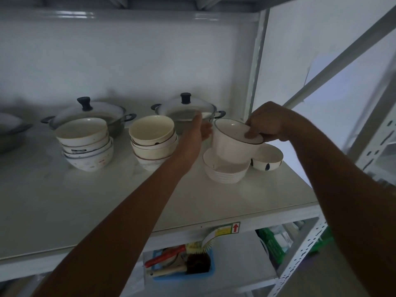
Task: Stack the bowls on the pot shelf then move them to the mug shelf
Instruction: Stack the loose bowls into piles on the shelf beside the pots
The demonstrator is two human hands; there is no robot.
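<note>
A: What are the hands doing?

B: The right hand (267,123) is gripping a white bowl with a dark rim (233,139), thumb lying inside the rim and fingers curling over its far right edge. The bowl is tilting toward the camera and sitting partly inside a ribbed white bowl (224,172) on the shelf (85,200).

A: And the left one?

B: The left hand (194,136) is reaching out flat, fingers extended, gripping nothing. Its fingertips are lying just beside the left wall of the held bowl; whether they are touching it I cannot tell.

A: Where are the other bowls sitting?

B: A small bowl with dark spots (267,160) is standing just right of the ribbed one, close to the shelf's right edge. Left of the arm, a middle stack of bowls (153,142) is standing, and farther left a second stack (85,144), its lowest bowl carrying small coloured marks.

A: Anything behind them?

B: Two lidded pots with dark knobs, the left pot (90,113) behind the left stack and the right pot (186,110) behind the middle stack, both toward the far wall.

A: Below the shelf?

B: A blue tray (182,275) holding brushes is resting on the lower level, and a green basket (272,245) is sitting to its right.
</note>
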